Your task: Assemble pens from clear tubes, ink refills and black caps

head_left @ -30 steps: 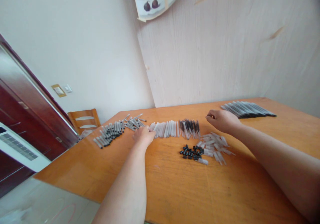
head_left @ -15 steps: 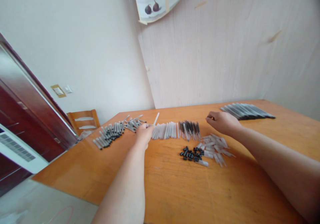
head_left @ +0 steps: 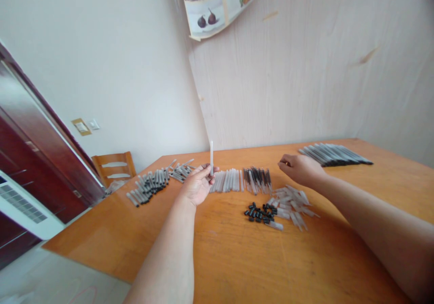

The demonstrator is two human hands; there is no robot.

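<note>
- The left hand (head_left: 196,187) pinches one slim, clear plastic pen barrel (head_left: 211,158) by its lower end between thumb and fingertips, so the tube stands nearly upright above the table, clear of the row it hangs over; holding it by the foot leaves the top end free.
- The right hand (head_left: 300,169) rests low over the wooden tabletop (head_left: 237,258) with its fingers curled in toward the palm; I cannot tell whether it has something small pinched, since the fingertips face away (nothing shows poking out).
- Just beside the left hand lies a neat row of clear empty barrels (head_left: 226,180), laid side by side, and touching that row on its right is a bunch of thin black ink refills (head_left: 257,179), also parallel; lined up like this, single pieces are easy to lift off the edge.
- Nearer the person, below the right hand, sits a loose scatter of clear plastic caps (head_left: 292,202), with a little heap of small black end plugs (head_left: 260,213) just to its left.
- To the far left a spread of grey, dark-tipped pens (head_left: 149,184) lies near the table edge; a long, tidy row of dark pens (head_left: 334,154) sits well apart at the far right corner.
- Behind stand a wooden chair (head_left: 113,164), a pale wall and a fruit poster (head_left: 217,5).
</note>
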